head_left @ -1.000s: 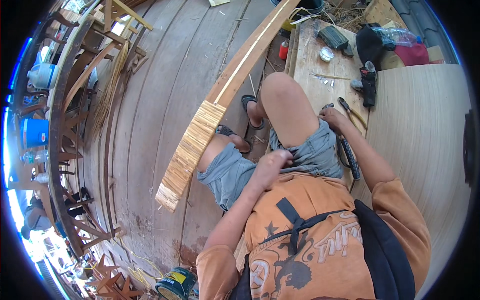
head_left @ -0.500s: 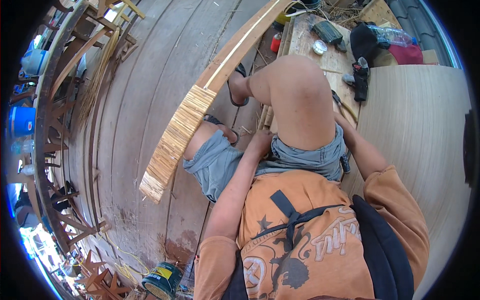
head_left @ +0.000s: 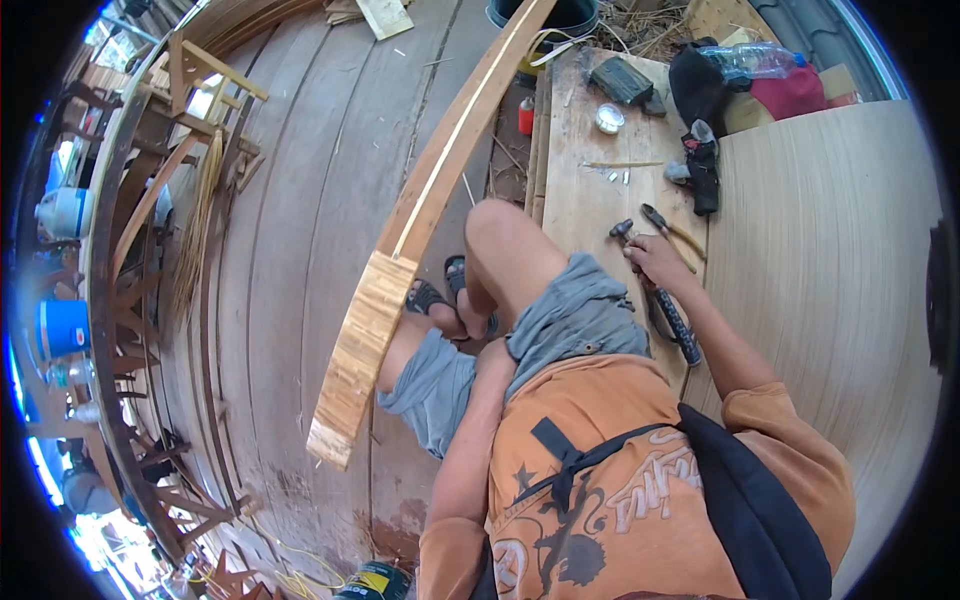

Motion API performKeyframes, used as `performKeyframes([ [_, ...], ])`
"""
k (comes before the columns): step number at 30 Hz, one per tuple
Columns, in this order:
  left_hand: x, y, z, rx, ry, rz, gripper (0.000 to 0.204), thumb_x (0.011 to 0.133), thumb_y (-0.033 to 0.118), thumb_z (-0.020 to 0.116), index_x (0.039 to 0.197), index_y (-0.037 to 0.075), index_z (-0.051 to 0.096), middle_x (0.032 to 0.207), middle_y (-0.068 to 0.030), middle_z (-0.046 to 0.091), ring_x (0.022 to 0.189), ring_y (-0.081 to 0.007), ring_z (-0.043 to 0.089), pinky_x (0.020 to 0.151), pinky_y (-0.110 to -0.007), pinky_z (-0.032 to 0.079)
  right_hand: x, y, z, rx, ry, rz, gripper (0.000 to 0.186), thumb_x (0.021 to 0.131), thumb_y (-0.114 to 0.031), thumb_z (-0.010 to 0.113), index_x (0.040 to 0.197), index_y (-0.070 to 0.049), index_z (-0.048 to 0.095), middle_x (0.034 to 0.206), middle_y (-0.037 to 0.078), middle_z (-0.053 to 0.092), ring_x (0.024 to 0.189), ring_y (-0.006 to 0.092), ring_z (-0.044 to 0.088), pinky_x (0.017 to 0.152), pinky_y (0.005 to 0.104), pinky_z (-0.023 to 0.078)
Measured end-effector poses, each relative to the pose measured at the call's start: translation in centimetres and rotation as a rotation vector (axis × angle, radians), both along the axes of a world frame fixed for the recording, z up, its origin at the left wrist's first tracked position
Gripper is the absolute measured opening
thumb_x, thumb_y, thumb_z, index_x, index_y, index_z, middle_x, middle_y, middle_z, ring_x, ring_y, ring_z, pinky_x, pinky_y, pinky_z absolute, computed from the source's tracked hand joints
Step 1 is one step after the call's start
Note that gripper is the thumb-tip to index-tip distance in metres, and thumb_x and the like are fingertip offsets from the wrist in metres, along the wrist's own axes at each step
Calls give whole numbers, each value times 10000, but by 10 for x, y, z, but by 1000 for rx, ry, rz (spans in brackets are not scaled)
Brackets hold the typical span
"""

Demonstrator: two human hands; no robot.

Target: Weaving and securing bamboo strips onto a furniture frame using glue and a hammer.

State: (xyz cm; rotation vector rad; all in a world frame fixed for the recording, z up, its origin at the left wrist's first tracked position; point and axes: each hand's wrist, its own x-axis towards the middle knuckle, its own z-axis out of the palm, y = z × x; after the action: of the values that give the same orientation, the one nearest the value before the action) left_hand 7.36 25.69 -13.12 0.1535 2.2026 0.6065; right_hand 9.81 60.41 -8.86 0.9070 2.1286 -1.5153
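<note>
My right hand is closed round a hammer on the wooden bench board; its head pokes out beyond my fingers and its dark grip trails towards me. Close by lie pliers with yellowish handles. My left forearm reaches down between my thighs, and the hand's fingers are hidden there. A long curved wooden piece with a pale inlaid strip slants across the view. Its near end, beside my left knee, is covered in straw-coloured strips.
On the board are a round tin, a dark block and small white bits. Behind are a clear bottle and dark cloth. A wood-grain panel stands at right, a dark wooden railing at left. A dark bucket sits near.
My right hand has come out from beside my raised thigh onto the hammer. My right knee has swung left and lower, uncovering the board and tools. The left hand has slipped from sight.
</note>
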Motion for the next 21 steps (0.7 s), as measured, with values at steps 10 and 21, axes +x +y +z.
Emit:
performKeyframes([
  [10,21,-23,112,191,587,264,272,878,22,530,1141,-16,593,1093,-235,632,1090,-415,572,946,-457,449,-83,-89,10,-182,586,230,168,942,-154,577,992,-13,652,763,45,605,689,117,567,633,269,468],
  [21,46,-117,132,-176,736,294,382,771,-7,619,1150,13,574,1076,-183,595,1048,-367,542,916,-455,429,-99,-287,-4,-117,928,1105,245,792,-90,651,1029,-52,604,980,142,604,997,352,585,865,431,476],
])
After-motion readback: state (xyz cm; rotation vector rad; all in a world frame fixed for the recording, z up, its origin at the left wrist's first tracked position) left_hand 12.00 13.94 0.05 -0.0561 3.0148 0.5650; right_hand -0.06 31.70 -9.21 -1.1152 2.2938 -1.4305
